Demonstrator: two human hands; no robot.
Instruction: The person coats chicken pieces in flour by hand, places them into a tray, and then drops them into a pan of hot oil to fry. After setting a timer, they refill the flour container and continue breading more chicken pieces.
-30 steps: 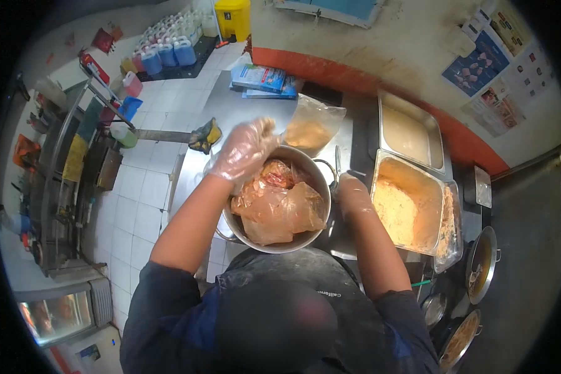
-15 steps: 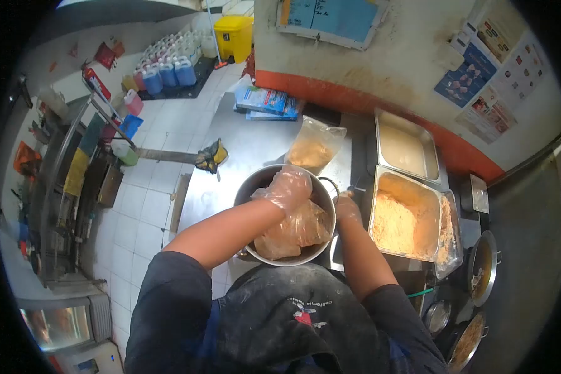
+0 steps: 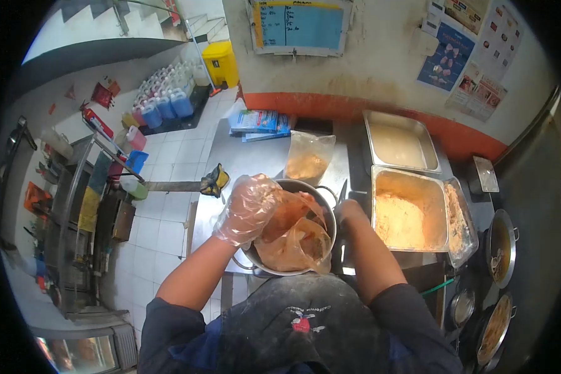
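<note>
A large metal pot (image 3: 333, 232) stands on the steel table in front of me. Inside it lies a clear plastic bag (image 3: 293, 246), stained orange-brown, with its mouth gaping and reddish contents showing. My left hand (image 3: 250, 209), in a clear plastic glove, is closed on the bag's upper left part at the pot's rim. To the right of the pot is my right hand (image 3: 353, 215), its fingers hidden from view. Just beyond that hand a narrow, pointed, blade-like object (image 3: 343, 191) sticks up beside the pot's handle (image 3: 328, 192).
Behind the pot stands a clear bag of orange powder (image 3: 308, 165), with blue packets (image 3: 257, 121) farther back. Steel trays hold orange breading flour (image 3: 402, 218) and pale liquid (image 3: 402, 146). Large pans (image 3: 502, 249) sit at the right. A black-yellow cloth (image 3: 215, 181) lies at the table's left edge.
My left hand has moved left, from over the pot's middle to its left rim, pulling the bag's edge along. The bag's mouth gapes wider. My right hand remains beside the pot.
</note>
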